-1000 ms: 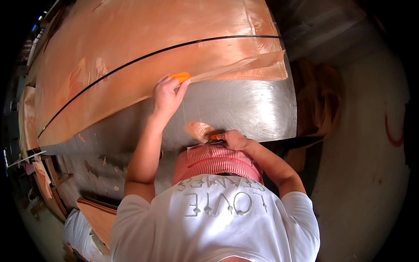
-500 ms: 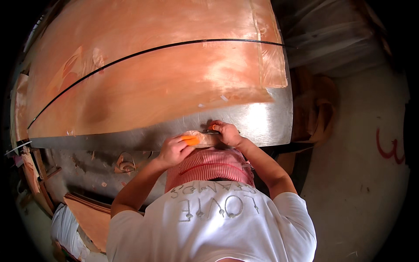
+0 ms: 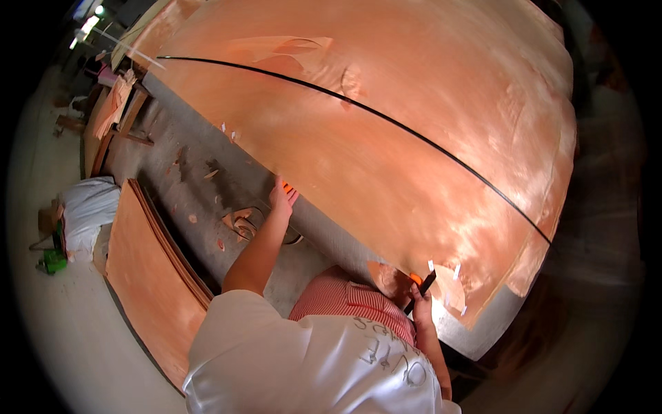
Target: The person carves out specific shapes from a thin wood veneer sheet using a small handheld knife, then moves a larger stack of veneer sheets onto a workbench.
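Note:
A large thin orange-brown veneer sheet (image 3: 386,152) lies over a grey metal table (image 3: 200,159), crossed by a thin black line (image 3: 358,107). My left hand (image 3: 280,202) reaches out to the sheet's near edge, its fingers closed on a small orange object (image 3: 287,187). My right hand (image 3: 421,301) is at the sheet's lower right edge, gripping a slim black and orange cutter (image 3: 421,282). Small white tape bits (image 3: 455,270) sit on a torn veneer patch beside that hand.
Veneer scraps (image 3: 238,221) litter the grey table near my left hand. A stack of veneer sheets (image 3: 148,269) lies on the floor to the left, with a white sack (image 3: 86,207) and a small green thing (image 3: 52,261) beyond it. More wood is stacked at the far left (image 3: 110,110).
My hands were together at the patch; my left hand has since moved out left along the sheet's edge. My right hand stays at the patch, the cutter in it. The view has swung.

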Tool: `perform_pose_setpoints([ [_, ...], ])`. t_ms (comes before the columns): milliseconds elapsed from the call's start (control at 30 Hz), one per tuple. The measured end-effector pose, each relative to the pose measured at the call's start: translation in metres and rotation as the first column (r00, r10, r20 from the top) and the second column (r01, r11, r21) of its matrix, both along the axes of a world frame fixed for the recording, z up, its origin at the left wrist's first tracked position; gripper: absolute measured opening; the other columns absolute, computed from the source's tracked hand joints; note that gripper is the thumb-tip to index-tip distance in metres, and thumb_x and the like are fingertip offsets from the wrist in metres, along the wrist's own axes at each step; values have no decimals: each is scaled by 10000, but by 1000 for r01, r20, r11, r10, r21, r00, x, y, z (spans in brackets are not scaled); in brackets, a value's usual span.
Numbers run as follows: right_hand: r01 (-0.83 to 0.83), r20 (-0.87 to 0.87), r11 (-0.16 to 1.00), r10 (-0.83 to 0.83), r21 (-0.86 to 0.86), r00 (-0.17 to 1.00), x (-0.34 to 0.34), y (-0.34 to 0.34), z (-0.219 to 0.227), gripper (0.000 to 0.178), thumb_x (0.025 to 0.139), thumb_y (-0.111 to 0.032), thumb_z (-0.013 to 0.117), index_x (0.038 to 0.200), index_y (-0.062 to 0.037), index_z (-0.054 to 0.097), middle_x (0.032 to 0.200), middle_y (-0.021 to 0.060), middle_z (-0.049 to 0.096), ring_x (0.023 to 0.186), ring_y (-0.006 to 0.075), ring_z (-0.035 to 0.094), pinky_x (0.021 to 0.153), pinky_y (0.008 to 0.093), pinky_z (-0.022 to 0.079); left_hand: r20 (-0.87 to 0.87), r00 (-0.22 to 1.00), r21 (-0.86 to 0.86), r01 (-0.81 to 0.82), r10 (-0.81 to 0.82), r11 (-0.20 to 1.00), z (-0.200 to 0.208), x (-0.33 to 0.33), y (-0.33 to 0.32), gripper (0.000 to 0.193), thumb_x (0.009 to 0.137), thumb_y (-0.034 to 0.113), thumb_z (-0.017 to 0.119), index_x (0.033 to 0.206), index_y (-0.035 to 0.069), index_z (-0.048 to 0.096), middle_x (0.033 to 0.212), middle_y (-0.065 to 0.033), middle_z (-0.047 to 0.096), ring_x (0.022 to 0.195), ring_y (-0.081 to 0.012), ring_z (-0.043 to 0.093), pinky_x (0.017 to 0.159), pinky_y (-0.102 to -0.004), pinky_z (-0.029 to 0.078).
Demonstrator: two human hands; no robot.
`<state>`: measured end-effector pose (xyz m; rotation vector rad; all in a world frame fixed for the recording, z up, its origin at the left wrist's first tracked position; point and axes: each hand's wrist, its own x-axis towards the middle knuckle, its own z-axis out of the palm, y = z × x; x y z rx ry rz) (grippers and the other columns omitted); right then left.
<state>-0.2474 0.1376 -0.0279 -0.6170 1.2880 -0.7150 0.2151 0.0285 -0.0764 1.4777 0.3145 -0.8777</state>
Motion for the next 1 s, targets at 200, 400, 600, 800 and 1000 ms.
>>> perform_pose_setpoints([
  [200, 380, 44, 913, -390, 147, 920, 30, -13, -8, 335, 897, -199, 518, 1220, -111, 501, 1108, 0, 567, 963, 107, 545, 747, 277, 445, -15, 936, 63, 352, -351, 934, -26, 48, -24, 378, 766, 339, 670, 1079, 170, 542, 997, -7, 573, 812, -164, 524, 753, -322, 451],
  [400, 394, -25, 913, -394, 105, 919, 53, -2, 16, 300, 882, -195, 535, 1179, -159, 544, 1050, -67, 594, 856, 56, 545, 682, 221, 428, -80, 936, -78, 336, -342, 939, -56, 68, -15, 297, 793, 282, 656, 1047, 169, 551, 997, 1, 588, 903, -149, 550, 739, -329, 453],
  [600, 394, -8, 913, -395, 103, 919, 51, 0, 17, 284, 889, -199, 525, 1158, -109, 536, 1038, 14, 596, 863, 109, 554, 704, 280, 453, -70, 954, -178, 276, -292, 944, -74, 74, -15, 255, 831, 234, 614, 1038, 96, 560, 989, -17, 601, 912, -154, 570, 733, -293, 472],
  [800, 433, -22, 900, -433, 39, 901, 51, -3, 8, 254, 864, -205, 570, 1069, -56, 552, 855, 13, 549, 726, 123, 515, 616, 275, 473, -46, 946, -218, 304, -321, 928, -75, 73, -31, 241, 862, 227, 572, 1047, 74, 556, 979, -30, 615, 875, -155, 593, 665, -257, 487],
  [1000, 459, -89, 887, -454, 45, 887, 46, -2, -32, 241, 853, -230, 587, 1034, -70, 595, 735, -29, 538, 571, 89, 464, 483, 228, 379, 9, 965, -248, 256, -262, 934, -103, 75, -21, 265, 772, 223, 642, 983, 85, 560, 887, -63, 591, 742, -169, 563, 624, -330, 484],
])
